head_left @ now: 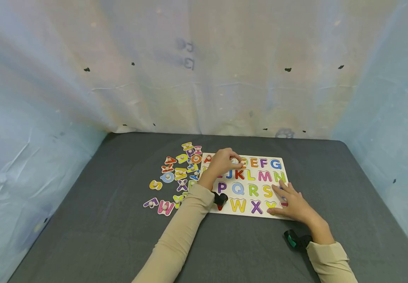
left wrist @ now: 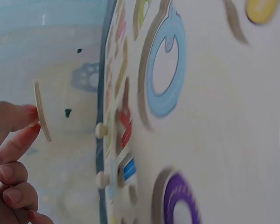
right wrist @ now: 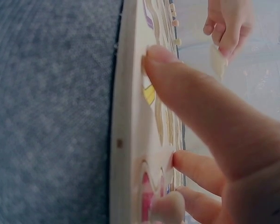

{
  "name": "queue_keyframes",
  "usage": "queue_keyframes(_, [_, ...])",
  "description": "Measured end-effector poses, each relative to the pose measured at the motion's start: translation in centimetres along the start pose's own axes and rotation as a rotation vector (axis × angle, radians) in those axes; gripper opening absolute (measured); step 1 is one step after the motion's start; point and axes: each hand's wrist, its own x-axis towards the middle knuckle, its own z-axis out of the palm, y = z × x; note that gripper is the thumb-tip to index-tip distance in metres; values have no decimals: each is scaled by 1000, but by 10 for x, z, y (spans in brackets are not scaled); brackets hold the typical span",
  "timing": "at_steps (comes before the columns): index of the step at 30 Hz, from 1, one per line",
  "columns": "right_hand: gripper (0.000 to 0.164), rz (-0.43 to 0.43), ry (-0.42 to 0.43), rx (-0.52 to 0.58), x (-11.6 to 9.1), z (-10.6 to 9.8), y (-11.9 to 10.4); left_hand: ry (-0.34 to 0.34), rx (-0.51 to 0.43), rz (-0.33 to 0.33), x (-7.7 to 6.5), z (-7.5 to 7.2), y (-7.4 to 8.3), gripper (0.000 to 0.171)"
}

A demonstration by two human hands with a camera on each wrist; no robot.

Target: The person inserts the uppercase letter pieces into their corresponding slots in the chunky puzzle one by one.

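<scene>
An alphabet puzzle board (head_left: 228, 197) with printed letters lies on the dark table. My left hand (head_left: 222, 163) holds a thin wooden letter piece (left wrist: 43, 112) between thumb and fingertips, raised above the board's top row. Seen edge-on in the left wrist view, the piece does not show its letter. My right hand (head_left: 297, 204) rests with fingers spread on the lower right part of the board. Its thumb (right wrist: 191, 88) lies beside the yellow-marked Y recess. Pieces with knobs sit in the board near the A (head_left: 208, 158).
Several loose knobbed letter pieces lie left of the board, among them a blue Q (head_left: 167, 177), a pink W (head_left: 166, 208) and a yellow-orange G (head_left: 156, 185). Some are partly hidden by the left forearm (head_left: 179, 236). Pale sheeting (head_left: 225, 98) stands behind the dark table (head_left: 119, 220).
</scene>
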Motion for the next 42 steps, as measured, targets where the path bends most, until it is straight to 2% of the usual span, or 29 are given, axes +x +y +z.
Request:
queue_keyframes(8, [94, 11, 1, -4, 0, 0, -1, 38, 0, -79, 12, 18, 8, 17])
queue_keyframes(11, [93, 4, 3, -7, 1, 0, -2, 46, 30, -106, 16, 24, 9, 17])
queue_keyframes(16, [93, 7, 2, -14, 1, 1, -2, 40, 50, -128, 22, 31, 12, 17])
queue_keyframes(20, [93, 14, -2, -12, 1, 1, -2, 39, 24, -151, 28, 36, 17, 15])
queue_keyframes(28, [94, 16, 2, 2, 1, 2, -2, 4, -18, -255, 37, 41, 27, 15])
queue_keyframes(37, [92, 0, 13, 6, 2, 1, -2, 40, 73, -322, 45, 52, 31, 14])
queue_keyframes(42, [92, 5, 10, 8, 2, 0, -1, 32, 133, -347, 48, 55, 34, 14])
